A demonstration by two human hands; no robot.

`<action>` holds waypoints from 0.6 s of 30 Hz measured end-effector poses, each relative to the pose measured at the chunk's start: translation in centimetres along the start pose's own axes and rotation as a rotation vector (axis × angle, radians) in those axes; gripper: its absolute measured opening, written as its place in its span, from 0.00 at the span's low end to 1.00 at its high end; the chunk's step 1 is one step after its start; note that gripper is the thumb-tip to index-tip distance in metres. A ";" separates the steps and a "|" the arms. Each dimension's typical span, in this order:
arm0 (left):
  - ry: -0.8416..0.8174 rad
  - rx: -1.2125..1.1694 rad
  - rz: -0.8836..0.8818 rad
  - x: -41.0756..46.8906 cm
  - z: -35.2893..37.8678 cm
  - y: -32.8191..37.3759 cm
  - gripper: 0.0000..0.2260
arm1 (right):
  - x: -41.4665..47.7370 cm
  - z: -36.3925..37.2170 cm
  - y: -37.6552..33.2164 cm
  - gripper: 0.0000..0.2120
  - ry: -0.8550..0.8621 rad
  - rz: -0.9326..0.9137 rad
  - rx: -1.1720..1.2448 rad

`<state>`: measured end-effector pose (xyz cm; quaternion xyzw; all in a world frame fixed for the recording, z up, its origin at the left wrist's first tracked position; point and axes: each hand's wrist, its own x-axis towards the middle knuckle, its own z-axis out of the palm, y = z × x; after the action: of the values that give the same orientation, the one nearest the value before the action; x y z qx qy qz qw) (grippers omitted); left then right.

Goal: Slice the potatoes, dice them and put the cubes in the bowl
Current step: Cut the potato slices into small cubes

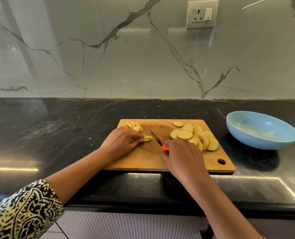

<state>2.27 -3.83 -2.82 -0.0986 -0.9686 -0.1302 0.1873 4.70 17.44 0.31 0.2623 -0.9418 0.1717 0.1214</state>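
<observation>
Potato slices [195, 138], round and pale with a thin brown skin, lie in an overlapping heap on the right part of a wooden cutting board [143, 159]. At the board's far left corner sits a little pile of potato cubes [134, 126]. Between the two, a few cut strips of potato [148, 138] lie bunched on the board, and the left hand [122, 142] holds them down from the left, its fingertips curled and pinching the bunch at its left end. The right hand [181, 156] is closed round the red handle of a small knife [155, 136], fingers wrapped tight, with the forefinger reaching up toward the blade. The blade points away and to the left, its tip just beside the strips, though whether the edge touches them I cannot tell. A light blue bowl [257, 143] stands on the black counter [57, 135] to the right of the board, apart from it. A patterned black and yellow sleeve [22, 209] covers the left upper arm at the near left. Behind the counter rises a grey-veined marble wall [108, 57] with a socket [202, 14] at the far right.
</observation>
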 end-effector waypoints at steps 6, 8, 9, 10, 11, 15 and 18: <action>0.002 0.022 0.010 0.3 0.1 0.3 0.13 | -0.4 0.0 -0.8 0.20 0.000 -0.058 -0.010; 0.006 0.025 0.006 0.3 0.2 0.1 0.13 | -0.1 -0.1 -0.7 0.20 -0.023 -0.069 -0.018; 0.007 0.024 0.001 0.3 0.3 0.0 0.13 | 0.0 -0.1 -0.7 0.19 -0.037 -0.071 -0.018; 0.007 0.021 -0.002 0.3 0.4 -0.1 0.13 | 0.2 -0.1 -0.7 0.18 -0.055 -0.070 -0.021; 0.008 0.017 0.000 0.3 0.4 -0.2 0.12 | 0.4 0.0 -0.8 0.17 -0.077 -0.069 -0.030; 0.015 0.027 0.016 0.4 0.4 -0.1 0.11 | 2.0 1.1 -1.8 0.11 -0.152 -0.078 -0.083; 0.023 0.029 0.006 0.3 0.5 0.0 0.12 | 1.4 1.3 -1.6 0.11 -0.133 -0.094 -0.096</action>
<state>1.85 -3.65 -3.15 -0.0972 -0.9679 -0.1167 0.2003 4.16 15.05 -0.03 0.3111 -0.9415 0.1027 0.0789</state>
